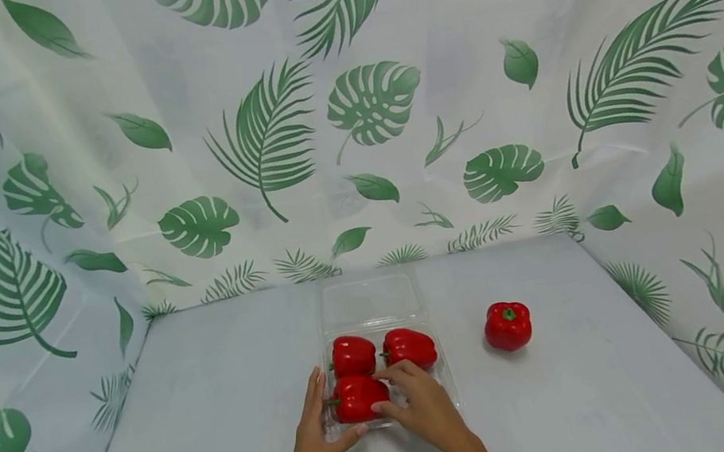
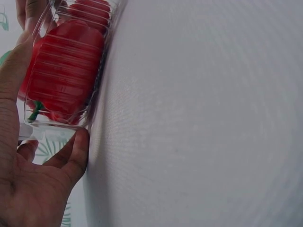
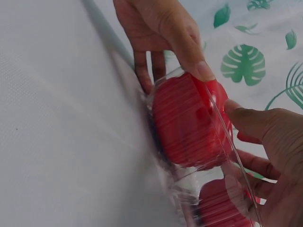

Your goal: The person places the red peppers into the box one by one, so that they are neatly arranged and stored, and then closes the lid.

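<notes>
A clear plastic clamshell container [image 1: 453, 392] sits on the table with red bell peppers inside. The front bell pepper [image 1: 355, 399] lies on its side, green stem to the left. Behind it are a back-left bell pepper [image 1: 353, 354] and a back-right bell pepper [image 1: 411, 347]. My left hand [image 1: 314, 438] holds the container's front-left corner, fingers along its left side and thumb at the front edge. With thumb and fingers, my right hand [image 1: 425, 407] grips the right end of the front pepper; in the right wrist view its thumb [image 3: 246, 120] reaches over the rim.
The container's lid [image 1: 369, 299] lies folded back, away from me. Right of the container, a loose red bell pepper [image 1: 508, 328] stands on the white table [image 1: 220, 412], stem up. A leaf-printed sheet [image 1: 393, 196] walls the table at the back and both sides.
</notes>
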A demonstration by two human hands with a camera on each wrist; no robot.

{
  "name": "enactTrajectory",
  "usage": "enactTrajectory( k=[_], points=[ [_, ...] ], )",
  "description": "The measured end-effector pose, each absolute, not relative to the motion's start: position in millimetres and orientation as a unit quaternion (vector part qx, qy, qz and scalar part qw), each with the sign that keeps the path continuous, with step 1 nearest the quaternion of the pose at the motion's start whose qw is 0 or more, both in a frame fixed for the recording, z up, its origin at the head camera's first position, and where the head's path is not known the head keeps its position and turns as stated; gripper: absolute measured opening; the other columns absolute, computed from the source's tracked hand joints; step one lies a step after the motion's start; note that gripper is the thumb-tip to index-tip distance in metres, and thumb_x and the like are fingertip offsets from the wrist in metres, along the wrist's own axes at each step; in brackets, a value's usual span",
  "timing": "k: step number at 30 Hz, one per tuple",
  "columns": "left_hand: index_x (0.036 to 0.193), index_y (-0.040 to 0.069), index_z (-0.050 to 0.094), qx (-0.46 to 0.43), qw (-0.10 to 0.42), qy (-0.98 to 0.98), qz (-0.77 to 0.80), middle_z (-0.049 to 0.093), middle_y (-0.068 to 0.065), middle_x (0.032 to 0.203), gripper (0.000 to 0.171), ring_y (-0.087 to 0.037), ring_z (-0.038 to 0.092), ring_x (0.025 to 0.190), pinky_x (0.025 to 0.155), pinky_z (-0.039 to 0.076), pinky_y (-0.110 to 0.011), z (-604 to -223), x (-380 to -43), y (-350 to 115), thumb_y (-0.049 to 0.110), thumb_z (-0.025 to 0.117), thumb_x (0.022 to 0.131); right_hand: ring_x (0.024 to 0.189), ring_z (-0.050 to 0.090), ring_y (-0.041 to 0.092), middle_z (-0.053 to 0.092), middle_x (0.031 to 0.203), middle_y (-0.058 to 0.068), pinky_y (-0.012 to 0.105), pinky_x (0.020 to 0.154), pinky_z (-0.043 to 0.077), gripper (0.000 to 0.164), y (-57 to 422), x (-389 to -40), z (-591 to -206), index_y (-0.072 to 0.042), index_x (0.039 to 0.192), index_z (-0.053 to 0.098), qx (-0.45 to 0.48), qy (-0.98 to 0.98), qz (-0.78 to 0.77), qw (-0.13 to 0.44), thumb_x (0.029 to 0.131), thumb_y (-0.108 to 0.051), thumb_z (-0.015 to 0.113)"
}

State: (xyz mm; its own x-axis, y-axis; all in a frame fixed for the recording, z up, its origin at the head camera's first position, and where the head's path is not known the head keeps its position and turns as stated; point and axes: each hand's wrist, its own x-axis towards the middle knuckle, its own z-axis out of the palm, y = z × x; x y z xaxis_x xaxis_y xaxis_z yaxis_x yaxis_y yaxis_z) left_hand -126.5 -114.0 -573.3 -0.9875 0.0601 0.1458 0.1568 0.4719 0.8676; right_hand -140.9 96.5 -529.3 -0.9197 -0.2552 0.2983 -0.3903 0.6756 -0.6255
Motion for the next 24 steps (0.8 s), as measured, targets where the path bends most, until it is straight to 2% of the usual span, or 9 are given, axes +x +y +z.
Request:
enactTrajectory(
  k=[9,13,18,24],
  points=[
    [0.155,0.015,0.027,-0.054,0.045,-0.859,-0.507,0.02,-0.005,0.164,0.105,-0.036,0.025,0.148,0.108,0.037,-0.057,-574,-126,-113,0.045,0.083,0.072,0.09,0.069,0.016,0.068,0.103,0.0,0.033,0.083,0.061,0.04,111,-143,-519,-0.013,0.111,0.071,0.187,-0.88,0.386,0.203,0.075,-0.026,0.085],
    [0.155,0.016,0.026,-0.048,0.042,-0.861,-0.504,0.02,-0.004,0.164,0.106,-0.035,0.025,0.148,0.108,0.038,-0.056,-574,-126,-112,0.046,0.083,0.071,0.099,0.066,0.018,0.065,0.107,0.003,0.036,0.084,0.06,0.047,119,-147,-518,-0.013,0.111,0.07,0.193,-0.869,0.365,0.274,0.068,-0.021,0.09],
    [0.156,0.016,0.025,-0.045,0.032,-0.86,-0.508,0.018,-0.003,0.164,0.106,-0.035,0.024,0.149,0.108,0.038,-0.056,-573,-125,-112,0.046,0.083,0.072,0.108,0.06,0.022,0.061,0.114,0.01,0.041,0.084,0.06,0.054,132,-154,-519,-0.011,0.117,0.068,0.185,-0.857,0.345,0.336,0.068,-0.019,0.09],
    [0.156,0.015,0.024,-0.046,0.026,-0.857,-0.512,0.016,-0.003,0.165,0.107,-0.035,0.023,0.149,0.108,0.039,-0.056,-572,-126,-112,0.047,0.082,0.073,0.117,0.053,0.025,0.057,0.127,0.013,0.049,0.09,0.057,0.069,150,-162,-520,-0.012,0.13,0.061,0.129,-0.85,0.342,0.379,0.068,-0.021,0.089]
  ],
)
